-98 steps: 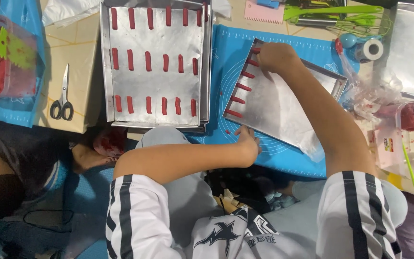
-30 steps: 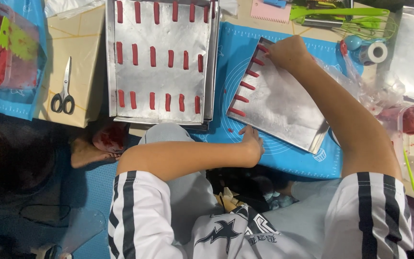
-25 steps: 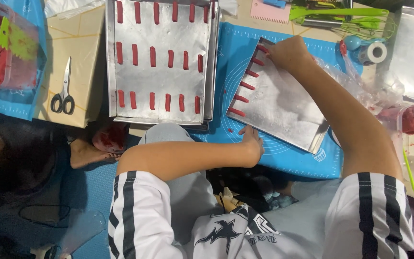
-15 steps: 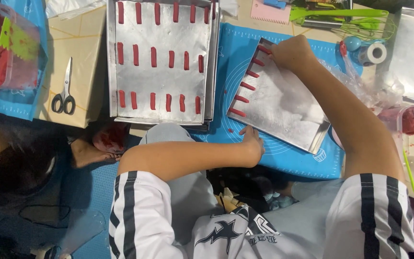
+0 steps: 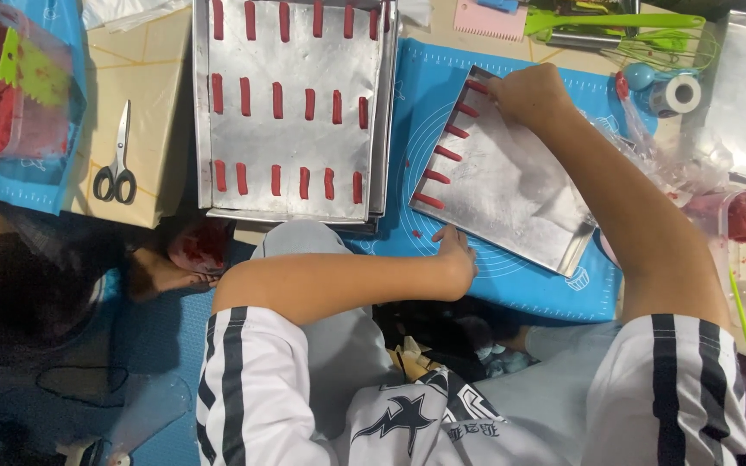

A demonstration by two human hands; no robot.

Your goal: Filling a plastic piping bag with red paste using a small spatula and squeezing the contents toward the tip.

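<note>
Both hands are laid on a tilted metal tray (image 5: 511,185): the left hand (image 5: 457,256) is pressed against its near corner, fingers curled over the edge, while the right hand (image 5: 524,91) is closed over the far corner, fingertips bent down onto the metal; whether a strip is pinched there cannot be told. Beneath the tray a smooth blue silicone mat (image 5: 429,78) printed with white circles is spread. To the left, a larger rectangular metal tray (image 5: 291,108) with a dull brushed sheen is seen, its far edge cut off, carrying three rows of short red strips (image 5: 276,99). Along the tilted tray's left edge a single row of red strips (image 5: 446,154) is set. Black-handled scissors (image 5: 117,164) are laid on a beige board far left.
</note>
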